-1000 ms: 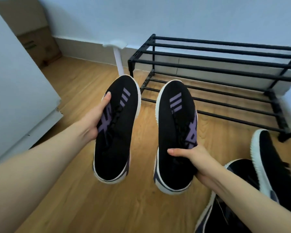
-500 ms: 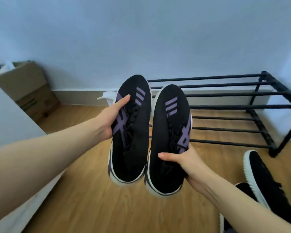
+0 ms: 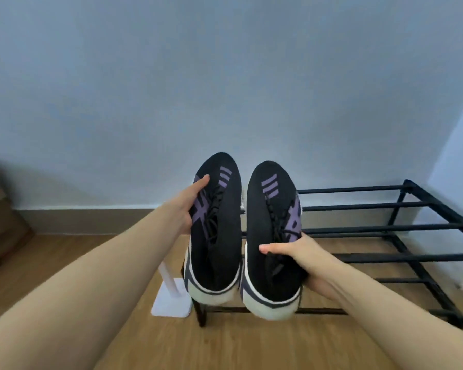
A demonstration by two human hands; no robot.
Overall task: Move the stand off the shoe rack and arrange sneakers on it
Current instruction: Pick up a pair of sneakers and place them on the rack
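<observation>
Two black sneakers with purple stripes and white soles are held side by side in the air, toes pointing away from me. My left hand (image 3: 183, 205) grips the left sneaker (image 3: 217, 236) along its outer side. My right hand (image 3: 297, 256) holds the right sneaker (image 3: 271, 236) around its collar. Both hang over the left end of the black two-tier shoe rack (image 3: 385, 228), whose bars carry nothing. The white stand (image 3: 170, 295) rests on the wooden floor just left of the rack, its top hidden behind the left sneaker.
A pale blue wall with a skirting board runs behind the rack. A cardboard box (image 3: 0, 222) sits at the far left against the wall. Wooden floor stretches in front of the rack.
Both hands have lifted the sneakers forward and to the right, over the rack's left end. My view has tilted up, and the other sneakers on the floor have dropped out of sight.
</observation>
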